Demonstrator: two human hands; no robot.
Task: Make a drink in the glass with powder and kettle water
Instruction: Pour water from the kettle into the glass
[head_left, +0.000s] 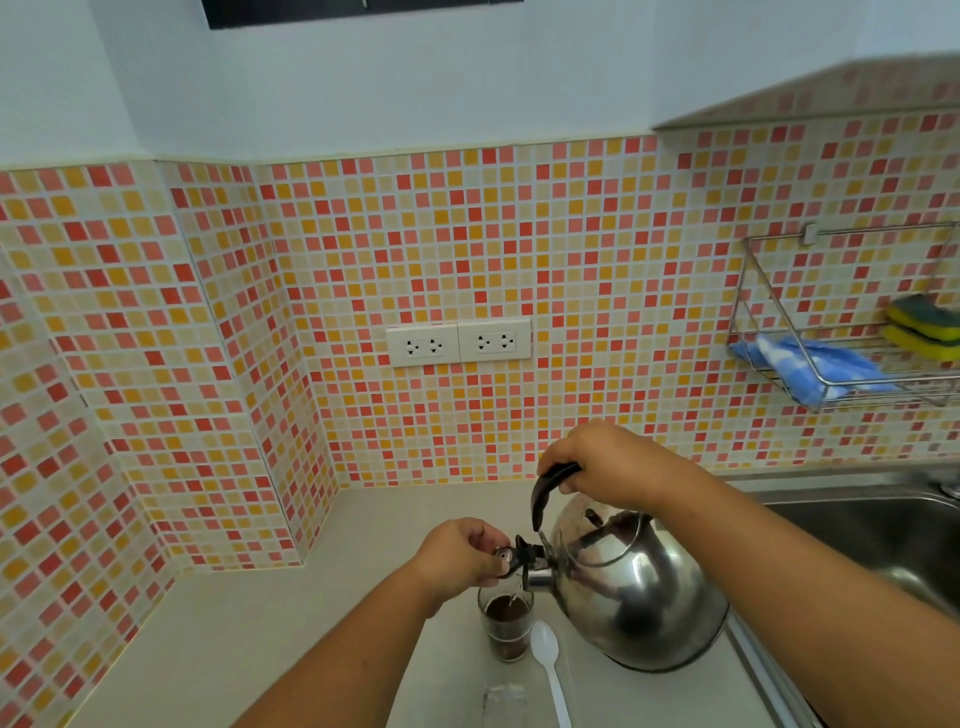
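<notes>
The left hand (464, 552) had its fingers pinched on the spout cap (505, 556), holding it flipped up. Just below, the small clear glass (506, 626) sat on the counter (249, 634), dark brown powdery stuff inside. A white plastic spoon (549, 665) lay beside it. The shiny steel kettle (631, 592) was tipped toward the glass, right hand (608, 462) wrapped tight round its black handle (548, 488).

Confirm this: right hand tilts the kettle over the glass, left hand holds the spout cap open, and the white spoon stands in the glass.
Wrong about the spoon. The head view shows it lying on the counter beside the glass, not in it. The right hand does tilt the kettle, and the left hand holds the spout cap open.
</notes>
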